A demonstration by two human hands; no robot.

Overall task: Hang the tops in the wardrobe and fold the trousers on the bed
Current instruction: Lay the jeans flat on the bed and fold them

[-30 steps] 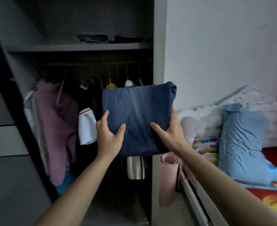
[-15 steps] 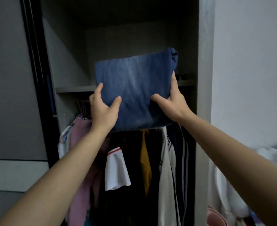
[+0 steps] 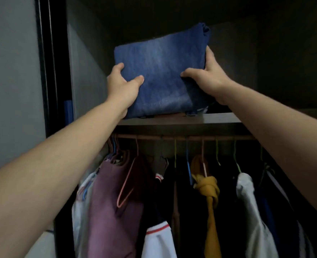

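A folded pair of blue denim trousers [image 3: 161, 69] is held tilted up, its lower edge at the front of the wardrobe's upper shelf [image 3: 182, 121]. My left hand [image 3: 123, 86] grips the bundle's left lower side, thumb on the front face. My right hand [image 3: 210, 75] grips its right side, thumb across the front and fingers behind. Below the shelf, several tops hang on the rail [image 3: 182, 137]: a mauve one [image 3: 113, 207], a mustard knotted one [image 3: 209, 185] and a white one [image 3: 247, 202].
The wardrobe's dark sliding-door frame [image 3: 49, 71] stands at the left beside a grey panel. Coloured hangers crowd the rail. A white top with a red stripe [image 3: 157, 239] hangs low in the middle. The shelf compartment behind the trousers is dark.
Both hands have raised the folded trousers from chest height up to the upper shelf and pushed them in. The view has tilted upward, away from the bed.
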